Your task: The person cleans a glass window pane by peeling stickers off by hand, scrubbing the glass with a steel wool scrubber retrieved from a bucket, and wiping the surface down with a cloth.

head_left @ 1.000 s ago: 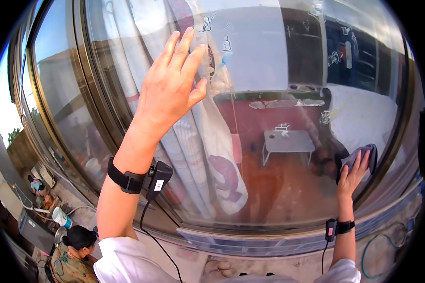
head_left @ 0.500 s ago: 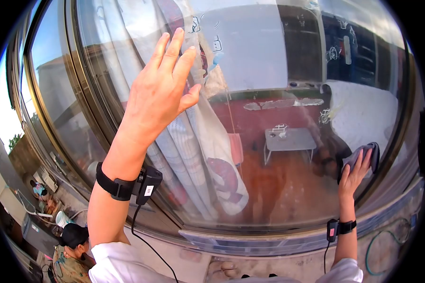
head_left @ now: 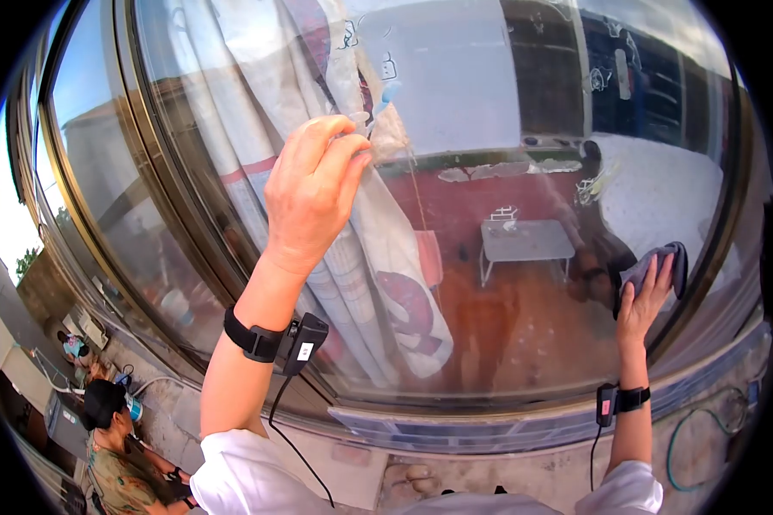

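Observation:
My left hand (head_left: 313,184) is raised in front of the large window pane (head_left: 455,300), its fingers bent and drawn together near a patch of residue on the glass; whether it pinches anything is too small to tell. On the right, my right hand (head_left: 646,296) lies with fingers spread on a dark grey cloth (head_left: 677,268), pressing it against the lower right of the pane. White outline stickers (head_left: 598,80) mark the upper glass. Behind the pane hang a pale patterned curtain (head_left: 352,283) and a small grey table (head_left: 528,240).
A co-worker in a black cap (head_left: 105,402) is at the lower left. Another person (head_left: 75,348) is farther back. A metal window frame (head_left: 167,189) runs down the left. A green hose (head_left: 674,446) lies on the ground at the lower right.
My left hand's fingers, earlier stretched up, have bent together, and the hand is lower on the glass. The co-worker has raised their head and turned. My right hand stays on the cloth.

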A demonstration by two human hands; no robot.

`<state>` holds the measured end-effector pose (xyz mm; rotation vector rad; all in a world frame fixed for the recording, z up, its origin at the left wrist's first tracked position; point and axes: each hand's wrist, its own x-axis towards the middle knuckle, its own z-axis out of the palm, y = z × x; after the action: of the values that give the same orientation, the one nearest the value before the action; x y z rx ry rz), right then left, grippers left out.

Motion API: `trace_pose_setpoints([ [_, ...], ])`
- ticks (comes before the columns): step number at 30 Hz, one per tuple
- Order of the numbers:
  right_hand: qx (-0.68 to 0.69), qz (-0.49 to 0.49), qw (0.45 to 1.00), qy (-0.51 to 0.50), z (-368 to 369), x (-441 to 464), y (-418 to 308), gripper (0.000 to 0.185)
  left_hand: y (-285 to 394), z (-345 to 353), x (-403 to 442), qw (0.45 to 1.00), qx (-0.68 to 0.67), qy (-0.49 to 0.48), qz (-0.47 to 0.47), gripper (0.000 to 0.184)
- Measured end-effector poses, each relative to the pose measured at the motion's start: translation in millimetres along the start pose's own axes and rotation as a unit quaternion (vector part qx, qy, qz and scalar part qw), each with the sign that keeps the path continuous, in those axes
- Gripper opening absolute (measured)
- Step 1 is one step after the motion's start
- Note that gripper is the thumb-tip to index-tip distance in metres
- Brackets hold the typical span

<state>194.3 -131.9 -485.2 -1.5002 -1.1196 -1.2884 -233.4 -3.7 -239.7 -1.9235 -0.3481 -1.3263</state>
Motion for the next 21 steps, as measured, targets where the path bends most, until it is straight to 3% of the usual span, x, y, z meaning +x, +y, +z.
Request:
trace_pose_setpoints([
  [5,0.002,0.012,1.0,-0.006,-1,-1,-2,0.056,-3,0,4,0.999,0.02,0.015,0.027,0.016],
  [11,-0.001,0.012,1.0,0.01,3,-1,-3,0.056,1,-6,11,0.999,0.034,-0.036,0.022,0.016],
  [21,0.028,0.027,0.999,0.009,5,-3,-2,0.056,3,2,12,0.991,0.112,-0.008,0.074,0.019],
])
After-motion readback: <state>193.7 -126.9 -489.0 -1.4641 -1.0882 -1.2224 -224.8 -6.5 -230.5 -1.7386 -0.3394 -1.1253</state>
